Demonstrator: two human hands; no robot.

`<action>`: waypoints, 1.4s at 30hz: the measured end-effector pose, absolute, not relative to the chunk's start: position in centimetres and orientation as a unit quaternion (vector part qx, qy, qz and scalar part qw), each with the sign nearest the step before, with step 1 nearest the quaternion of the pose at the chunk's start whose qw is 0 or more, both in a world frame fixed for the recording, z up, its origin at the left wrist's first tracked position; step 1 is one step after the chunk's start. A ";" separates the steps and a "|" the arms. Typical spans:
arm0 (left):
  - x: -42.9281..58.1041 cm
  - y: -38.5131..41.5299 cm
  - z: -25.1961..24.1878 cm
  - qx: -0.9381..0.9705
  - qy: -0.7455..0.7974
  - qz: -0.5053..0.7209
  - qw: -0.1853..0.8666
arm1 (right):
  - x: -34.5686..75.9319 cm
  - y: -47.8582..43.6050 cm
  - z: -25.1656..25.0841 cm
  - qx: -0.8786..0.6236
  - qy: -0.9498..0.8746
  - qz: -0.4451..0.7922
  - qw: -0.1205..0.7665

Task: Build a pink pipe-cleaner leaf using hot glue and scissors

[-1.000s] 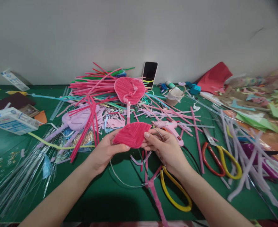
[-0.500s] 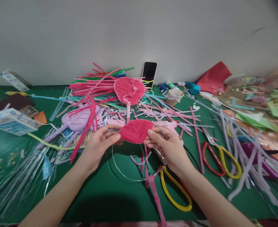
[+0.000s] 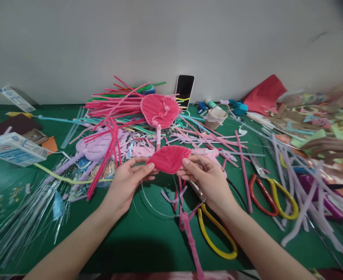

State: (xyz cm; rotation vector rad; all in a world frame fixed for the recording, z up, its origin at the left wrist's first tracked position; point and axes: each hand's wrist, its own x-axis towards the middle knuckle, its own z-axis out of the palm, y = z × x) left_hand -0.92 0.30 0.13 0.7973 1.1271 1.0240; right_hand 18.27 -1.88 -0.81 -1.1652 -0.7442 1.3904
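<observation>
A deep pink, fan-shaped panel made of pipe cleaners (image 3: pixel 169 158) is held up between both hands. My left hand (image 3: pixel 132 177) pinches its left corner between thumb and fingers. At the right corner, my right hand (image 3: pixel 204 179) grips it the same way. Below hangs a thin wire loop (image 3: pixel 156 212), joined to a pink wrapped handle (image 3: pixel 192 245) that points toward me. Partly under my right hand lie scissors with a yellow handle (image 3: pixel 218 237). Behind the panel stands a finished-looking pink round fan (image 3: pixel 159 111) with beads on it.
A phone (image 3: pixel 184 87) leans on the wall. Pink pipe cleaners (image 3: pixel 113 105) pile at the back left, beside a lilac fan (image 3: pixel 98 146). Red-and-yellow scissors (image 3: pixel 273 196) and lilac strips (image 3: pixel 302 202) lie right. Another person's hand (image 3: pixel 331 147) reaches in among paper scraps. Silver wires (image 3: pixel 22 229) spread left.
Another person's hand has come in at the right edge. The panel has tilted and risen slightly, and my left fingers have shifted a little to the right along it.
</observation>
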 end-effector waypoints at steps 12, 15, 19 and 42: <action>-0.3 0.0 0.0 0.314 0.501 0.461 0.661 | 18.2 -1.8 -1.0 -0.500 -0.316 0.583 0.557; -0.4 0.0 0.0 0.315 0.489 0.459 0.672 | 18.2 -1.8 -1.0 -0.499 -0.312 0.586 0.557; -1.0 0.2 0.0 0.342 0.477 0.436 0.682 | 18.3 -1.8 -0.8 -0.494 -0.308 0.588 0.561; -1.2 0.5 0.3 0.426 0.423 0.346 0.720 | 18.0 -1.5 -0.8 -0.465 -0.299 0.629 0.547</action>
